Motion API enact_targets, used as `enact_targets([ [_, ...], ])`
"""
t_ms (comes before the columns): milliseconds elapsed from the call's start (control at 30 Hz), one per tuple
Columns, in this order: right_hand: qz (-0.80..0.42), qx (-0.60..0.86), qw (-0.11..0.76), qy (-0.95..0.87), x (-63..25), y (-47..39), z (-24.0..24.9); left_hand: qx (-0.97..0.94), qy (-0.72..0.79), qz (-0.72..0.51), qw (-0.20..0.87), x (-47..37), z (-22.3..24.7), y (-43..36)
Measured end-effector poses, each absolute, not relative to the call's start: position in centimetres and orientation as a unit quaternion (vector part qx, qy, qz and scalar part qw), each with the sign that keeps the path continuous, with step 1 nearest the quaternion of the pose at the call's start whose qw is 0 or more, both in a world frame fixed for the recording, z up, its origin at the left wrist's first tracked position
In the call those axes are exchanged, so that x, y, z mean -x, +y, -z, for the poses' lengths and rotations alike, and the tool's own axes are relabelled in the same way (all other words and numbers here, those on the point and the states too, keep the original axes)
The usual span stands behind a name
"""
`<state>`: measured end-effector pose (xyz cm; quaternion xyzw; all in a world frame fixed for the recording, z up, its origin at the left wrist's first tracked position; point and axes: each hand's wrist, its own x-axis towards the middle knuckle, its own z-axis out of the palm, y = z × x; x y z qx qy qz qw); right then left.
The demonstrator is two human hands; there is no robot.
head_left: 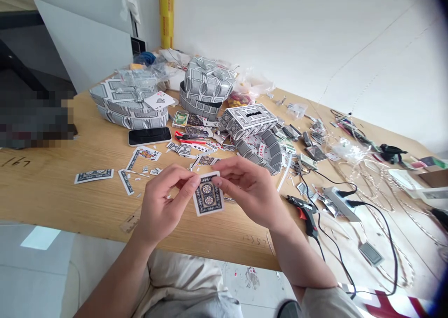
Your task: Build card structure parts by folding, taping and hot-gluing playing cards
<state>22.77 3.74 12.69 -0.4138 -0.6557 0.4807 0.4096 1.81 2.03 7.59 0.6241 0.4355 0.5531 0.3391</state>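
Note:
A playing card (209, 197) with a dark patterned back is held up over the front of the table. My left hand (166, 199) pinches its upper left edge between thumb and fingers. At the upper right corner, my right hand (247, 187) pinches the same card. Behind the hands lie cut card pieces (128, 180) and a red box cutter (191, 141). Farther back stand a box covered in cards (248, 118) with a dark slot on top, an open ring of folded cards (276, 150), and two larger card-covered forms (129, 98).
A phone (150, 136) lies left of the scraps, and a single card (94, 176) is nearer the left. On the right are a glue gun (306, 214), a power strip (341, 203), black cables and coiled rope (371, 187). A yellow roll (166, 17) stands against the wall.

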Motion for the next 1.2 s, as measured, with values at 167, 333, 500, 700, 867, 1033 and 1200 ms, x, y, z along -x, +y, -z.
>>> enact_targets([
  [167, -0.449, 0.411, 0.44, -0.66, -22.3, 3.3, -12.4, -0.587, 0.422, -0.577, 0.38, -1.9, -7.4, 1.6],
  [333, -0.428, 0.425, 0.426, -0.674, -22.5, 3.0, -12.7, -0.595, 0.421, -0.568, 0.384, -1.9, -7.3, 1.5],
  [500, -0.409, 0.432, 0.429, -0.68, -22.5, 2.9, -12.8, -0.587, 0.421, -0.578, 0.379, -2.0, -7.3, 1.4],
  [700, -0.417, 0.434, 0.437, -0.669, -22.6, 3.0, -12.8, -0.581, 0.428, -0.576, 0.384, -2.0, -7.3, 1.4],
  [867, -0.411, 0.44, 0.427, -0.674, -22.6, 3.1, -12.8, -0.581, 0.425, -0.572, 0.394, -2.0, -7.2, 1.5],
  [1033, -0.402, 0.435, 0.419, -0.688, -22.8, 3.1, -12.7, -0.58, 0.425, -0.57, 0.397, -2.1, -7.2, 1.4],
  [1200, -0.378, 0.44, 0.436, -0.688, -23.8, 3.4, -13.4, -0.568, 0.451, -0.588, 0.358, -1.5, -7.3, 1.9],
])
